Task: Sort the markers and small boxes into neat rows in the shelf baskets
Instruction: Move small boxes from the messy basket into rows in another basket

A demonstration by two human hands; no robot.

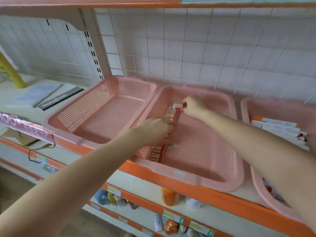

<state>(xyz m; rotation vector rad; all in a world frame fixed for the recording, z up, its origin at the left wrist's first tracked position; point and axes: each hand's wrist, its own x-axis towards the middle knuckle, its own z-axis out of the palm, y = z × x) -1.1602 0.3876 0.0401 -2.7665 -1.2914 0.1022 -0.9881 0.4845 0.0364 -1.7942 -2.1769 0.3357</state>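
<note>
Pink basket (201,183): red boxes (158,152) line its nine o'clock wall. Right hand (193,106) pinches the far box (177,106); left hand (153,130) covers others, grip unclear. Three o'clock marker basket (246,106) cut off.

Shop: retail aisle w/ gondola shelving. Slotted steel upright (93,48) up & left of the left hand (153,129), white wire-grid back panel (188,48) beyond both hands. Orange-edged shelf (213,194) runs just below the hands, w/ more tiers under it carrying yellow/green price labels (168,214) on the front strips.

Stock set out in qty: identical red small boxes (158,152) around the left hand in the middle pink basket (236,168), markers (277,127) in the next pink basket (246,106) right of the right hand (193,106). Orange bottle (169,196) & other bottles on the tier below the hands. Notebooks (56,100) lie flat far left of the left hand, w/ a pink promo strip (25,127) on the shelf edge there.
</note>
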